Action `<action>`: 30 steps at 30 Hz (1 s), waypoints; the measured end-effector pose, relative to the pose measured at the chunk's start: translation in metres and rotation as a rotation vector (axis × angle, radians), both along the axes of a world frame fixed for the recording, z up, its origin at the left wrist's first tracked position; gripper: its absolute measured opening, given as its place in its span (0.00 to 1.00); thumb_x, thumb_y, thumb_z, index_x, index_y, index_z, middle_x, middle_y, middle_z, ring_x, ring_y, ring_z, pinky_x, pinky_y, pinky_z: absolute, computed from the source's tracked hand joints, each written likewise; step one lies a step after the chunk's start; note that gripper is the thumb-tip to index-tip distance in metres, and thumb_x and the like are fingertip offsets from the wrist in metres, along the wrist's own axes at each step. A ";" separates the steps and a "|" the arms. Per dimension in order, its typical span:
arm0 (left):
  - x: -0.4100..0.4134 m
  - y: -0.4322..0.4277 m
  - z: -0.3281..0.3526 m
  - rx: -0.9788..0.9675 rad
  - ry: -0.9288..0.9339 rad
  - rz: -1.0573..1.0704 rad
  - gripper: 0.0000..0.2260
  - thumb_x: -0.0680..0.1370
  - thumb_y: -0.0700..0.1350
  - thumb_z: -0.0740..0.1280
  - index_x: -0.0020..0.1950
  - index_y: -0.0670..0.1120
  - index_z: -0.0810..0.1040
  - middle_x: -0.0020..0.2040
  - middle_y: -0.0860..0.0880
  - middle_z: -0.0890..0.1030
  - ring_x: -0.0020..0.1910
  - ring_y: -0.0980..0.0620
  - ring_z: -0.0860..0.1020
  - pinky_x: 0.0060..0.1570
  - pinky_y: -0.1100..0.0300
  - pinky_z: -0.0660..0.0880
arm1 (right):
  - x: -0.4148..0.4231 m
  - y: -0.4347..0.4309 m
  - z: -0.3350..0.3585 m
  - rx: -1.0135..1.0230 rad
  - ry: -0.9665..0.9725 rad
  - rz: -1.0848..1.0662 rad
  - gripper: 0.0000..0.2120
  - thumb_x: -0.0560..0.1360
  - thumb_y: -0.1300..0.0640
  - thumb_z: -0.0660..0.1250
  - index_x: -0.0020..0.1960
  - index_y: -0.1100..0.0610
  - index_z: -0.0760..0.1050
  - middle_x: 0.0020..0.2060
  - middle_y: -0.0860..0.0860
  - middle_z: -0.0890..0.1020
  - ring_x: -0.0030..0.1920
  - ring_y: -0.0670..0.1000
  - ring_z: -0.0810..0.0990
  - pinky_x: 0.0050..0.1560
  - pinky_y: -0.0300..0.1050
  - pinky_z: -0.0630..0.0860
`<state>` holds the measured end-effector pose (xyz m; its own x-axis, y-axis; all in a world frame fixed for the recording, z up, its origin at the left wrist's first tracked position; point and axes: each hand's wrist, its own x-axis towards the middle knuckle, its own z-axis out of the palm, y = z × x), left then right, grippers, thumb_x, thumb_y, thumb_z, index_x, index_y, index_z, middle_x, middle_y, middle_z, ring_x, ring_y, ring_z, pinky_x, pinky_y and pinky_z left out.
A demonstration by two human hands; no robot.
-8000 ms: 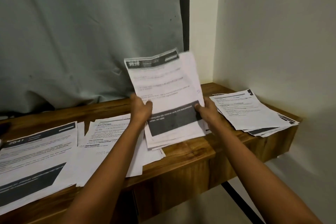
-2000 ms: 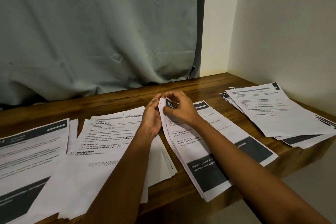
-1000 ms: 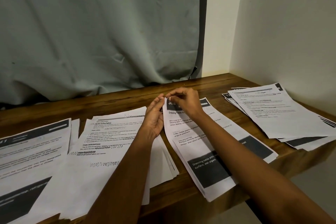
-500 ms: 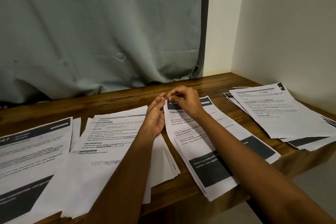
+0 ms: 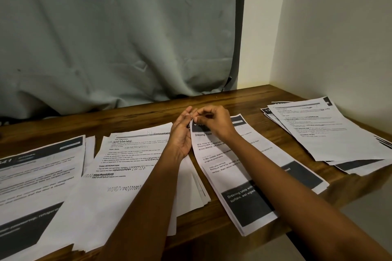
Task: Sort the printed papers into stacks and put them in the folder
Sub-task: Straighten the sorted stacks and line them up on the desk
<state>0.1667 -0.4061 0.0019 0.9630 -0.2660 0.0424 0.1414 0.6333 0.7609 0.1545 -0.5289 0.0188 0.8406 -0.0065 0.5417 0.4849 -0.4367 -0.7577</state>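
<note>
The Dressing Table stack [image 5: 250, 203] lies on the worktop [image 5: 148, 116]. The right hand [image 5: 214, 123] pinches the stack's top-left corner with curled fingers, and the left hand [image 5: 182, 135] lays near-straight fingers against that corner. The sheets are probably being squared or fastened. Next, keep the corner aligned before lifting.

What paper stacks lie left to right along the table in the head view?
Dark-header stack → text-page stack → Dressing Table stack → stack by the right wall.
</note>
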 end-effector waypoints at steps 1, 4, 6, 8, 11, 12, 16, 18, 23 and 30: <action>0.000 0.000 0.000 0.008 -0.004 0.001 0.12 0.81 0.40 0.60 0.63 0.48 0.75 0.63 0.42 0.79 0.58 0.45 0.80 0.54 0.53 0.78 | 0.000 -0.001 0.001 -0.019 0.007 0.001 0.06 0.70 0.62 0.74 0.45 0.54 0.83 0.39 0.41 0.83 0.44 0.39 0.81 0.50 0.35 0.77; -0.002 -0.001 0.003 0.013 -0.013 0.004 0.13 0.81 0.40 0.61 0.65 0.49 0.74 0.63 0.42 0.78 0.57 0.45 0.80 0.52 0.54 0.79 | 0.001 -0.002 0.003 -0.050 0.007 -0.016 0.06 0.70 0.61 0.74 0.46 0.54 0.83 0.41 0.44 0.84 0.46 0.42 0.81 0.51 0.36 0.76; -0.004 0.000 0.004 -0.016 -0.010 -0.002 0.15 0.81 0.40 0.60 0.68 0.47 0.71 0.62 0.42 0.79 0.52 0.48 0.82 0.48 0.55 0.81 | 0.003 0.000 0.004 -0.036 -0.006 -0.042 0.06 0.70 0.62 0.74 0.46 0.55 0.83 0.43 0.46 0.84 0.47 0.43 0.82 0.50 0.35 0.77; -0.005 0.000 0.005 -0.058 0.000 -0.010 0.16 0.82 0.40 0.58 0.70 0.46 0.70 0.60 0.42 0.80 0.47 0.50 0.83 0.43 0.57 0.81 | 0.003 0.003 0.004 -0.017 -0.013 -0.059 0.06 0.70 0.63 0.73 0.46 0.57 0.83 0.44 0.49 0.84 0.46 0.44 0.82 0.47 0.31 0.76; -0.003 0.001 0.004 -0.103 0.016 -0.020 0.16 0.83 0.41 0.56 0.71 0.44 0.68 0.55 0.42 0.82 0.46 0.50 0.84 0.45 0.57 0.81 | 0.005 0.003 0.004 0.006 -0.022 -0.075 0.06 0.70 0.64 0.73 0.46 0.57 0.83 0.44 0.50 0.84 0.46 0.45 0.82 0.48 0.32 0.77; -0.003 0.001 0.004 -0.110 0.021 -0.023 0.16 0.83 0.41 0.56 0.71 0.44 0.67 0.53 0.42 0.82 0.46 0.50 0.84 0.47 0.56 0.80 | 0.005 0.003 0.004 0.010 -0.025 -0.079 0.06 0.70 0.64 0.73 0.46 0.57 0.83 0.44 0.50 0.84 0.46 0.45 0.82 0.49 0.35 0.78; -0.003 0.001 0.006 -0.123 0.031 -0.016 0.17 0.82 0.38 0.57 0.72 0.43 0.66 0.50 0.41 0.82 0.42 0.51 0.83 0.42 0.59 0.81 | 0.005 0.002 0.003 0.012 -0.039 -0.098 0.08 0.70 0.64 0.73 0.48 0.57 0.84 0.45 0.51 0.84 0.47 0.47 0.82 0.50 0.36 0.78; -0.004 0.000 0.006 -0.120 0.029 -0.004 0.18 0.82 0.36 0.57 0.72 0.43 0.67 0.50 0.41 0.81 0.42 0.52 0.84 0.41 0.60 0.81 | 0.004 0.002 0.002 -0.001 -0.055 -0.102 0.09 0.70 0.63 0.73 0.50 0.57 0.84 0.46 0.50 0.83 0.48 0.46 0.81 0.51 0.35 0.77; -0.003 0.000 0.004 -0.113 0.022 0.014 0.18 0.82 0.36 0.57 0.72 0.43 0.67 0.56 0.41 0.80 0.46 0.51 0.84 0.46 0.60 0.81 | 0.004 0.003 -0.001 -0.061 -0.093 -0.114 0.10 0.71 0.63 0.72 0.52 0.56 0.83 0.47 0.50 0.82 0.49 0.46 0.79 0.54 0.36 0.75; -0.001 -0.001 0.003 -0.090 0.010 0.024 0.19 0.81 0.36 0.58 0.73 0.44 0.66 0.64 0.37 0.76 0.54 0.46 0.81 0.53 0.57 0.79 | 0.002 0.003 0.000 -0.067 -0.069 -0.083 0.10 0.71 0.63 0.72 0.51 0.55 0.83 0.49 0.51 0.81 0.50 0.46 0.78 0.52 0.33 0.74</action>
